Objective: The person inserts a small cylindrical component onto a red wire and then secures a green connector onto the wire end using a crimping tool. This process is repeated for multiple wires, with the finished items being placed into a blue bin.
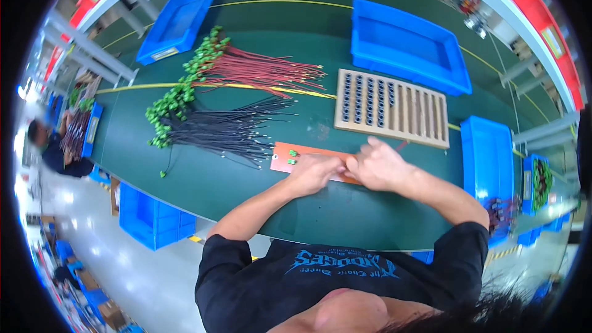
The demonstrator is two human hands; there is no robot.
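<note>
My left hand (313, 172) and my right hand (377, 166) meet over an orange board (302, 148) lying flat on the table. Both hands have their fingers curled and pinched close together, and whatever is between them is hidden. Two small green connectors (292, 158) sit on the board's left part, beside my left hand. A short bit of dark red wire (402, 145) shows just past my right hand. Left of the board lies a fanned bundle of black wires (222, 129), with a bundle of red wires (265, 71) beyond it; both end in green connectors (172, 105).
A wooden rack (425, 114) with rows of black cylinders stands beyond my right hand. Blue bins sit at the far left (179, 21), the far right (407, 43) and the right edge (487, 160). A co-worker (58, 148) is at the left.
</note>
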